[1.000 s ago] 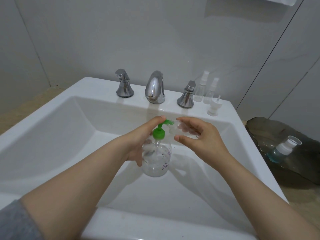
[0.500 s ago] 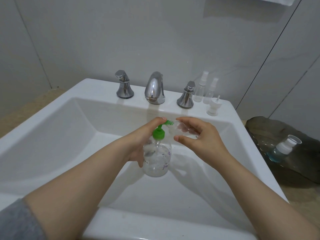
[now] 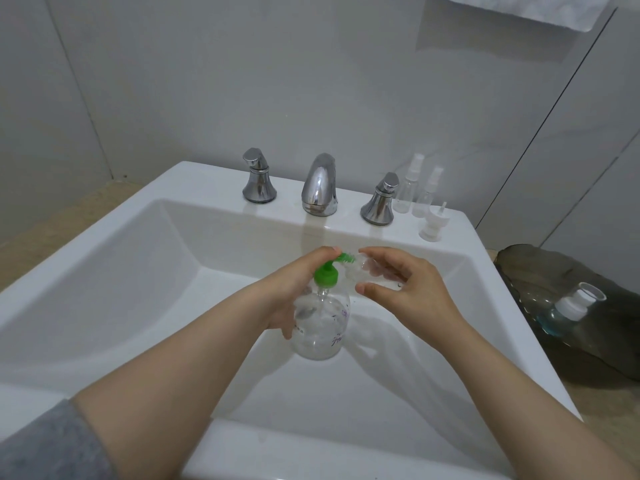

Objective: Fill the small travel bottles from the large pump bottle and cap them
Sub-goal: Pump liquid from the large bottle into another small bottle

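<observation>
Pumping: left hand (image 3: pixel 294 289) grips pump bottle (image 3: pixel 320 320) mid-frame, right hand (image 3: pixel 408 289) pinching tilted travel bottle (image 3: pixel 367 271), mouth at green nozzle (image 3: pixel 346 258).

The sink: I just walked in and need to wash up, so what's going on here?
A person is working over the sink, set up to fill a travel bottle. The left hand grips the clear pump bottle, a fingertip on its green pump head. The right hand holds the open travel bottle with its mouth at the nozzle. Two capped spray bottles and a loose white pump cap stand on the ledge by the right tap handle.
</observation>
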Demonstrator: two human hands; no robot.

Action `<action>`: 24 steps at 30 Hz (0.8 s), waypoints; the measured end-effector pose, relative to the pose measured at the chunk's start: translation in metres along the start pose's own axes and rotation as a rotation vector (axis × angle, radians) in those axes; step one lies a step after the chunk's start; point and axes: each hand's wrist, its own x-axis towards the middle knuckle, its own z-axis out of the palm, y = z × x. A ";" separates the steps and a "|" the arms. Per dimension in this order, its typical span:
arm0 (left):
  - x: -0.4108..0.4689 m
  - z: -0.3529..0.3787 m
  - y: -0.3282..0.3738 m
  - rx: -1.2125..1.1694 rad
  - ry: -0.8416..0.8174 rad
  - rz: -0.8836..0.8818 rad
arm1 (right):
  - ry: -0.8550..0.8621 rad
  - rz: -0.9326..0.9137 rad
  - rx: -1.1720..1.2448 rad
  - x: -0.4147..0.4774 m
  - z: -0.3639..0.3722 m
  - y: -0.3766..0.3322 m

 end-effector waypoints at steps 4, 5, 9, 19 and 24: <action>0.002 -0.002 0.000 -0.003 -0.016 0.009 | 0.013 -0.009 0.020 0.000 0.000 -0.002; 0.002 -0.001 0.000 -0.001 -0.019 0.011 | 0.014 -0.011 0.020 0.000 0.000 -0.002; 0.000 0.000 -0.001 0.012 -0.024 0.004 | 0.014 -0.013 0.020 0.001 0.001 -0.002; 0.006 -0.004 -0.002 -0.025 -0.022 0.027 | 0.002 -0.026 0.034 0.000 -0.001 -0.001; 0.008 -0.006 -0.001 -0.054 -0.024 0.042 | -0.001 -0.017 0.011 0.000 0.000 -0.001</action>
